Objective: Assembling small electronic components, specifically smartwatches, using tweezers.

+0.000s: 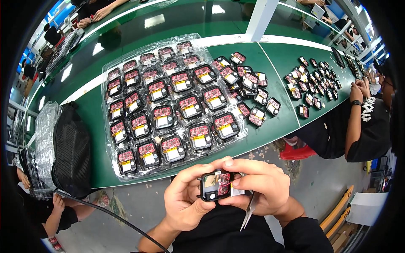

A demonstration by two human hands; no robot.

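Note:
Just beyond the green bench's near edge, both hands hold up a black smartwatch case (209, 195) with its inside facing me. Its red circuit board (224, 187) shows on the right, with a tan area at upper left. My left hand (184, 200) grips the left side between fingers and thumb. Fingers of my right hand (266, 185) press at the right edge, by a silver-white battery (238, 191) sticking out there. Metal tweezers (249, 213) are tucked in that same hand, tips pointing down. What lies under the right fingertips is hidden.
A clear plastic tray (110, 156) full of similar cases covers the green bench (99, 179). Loose cases (249, 81) lie piled to its right, more (314, 82) farther along. A black mesh bag (72, 147) stands left; a black cable (114, 215) runs toward me. Co-workers sit either side.

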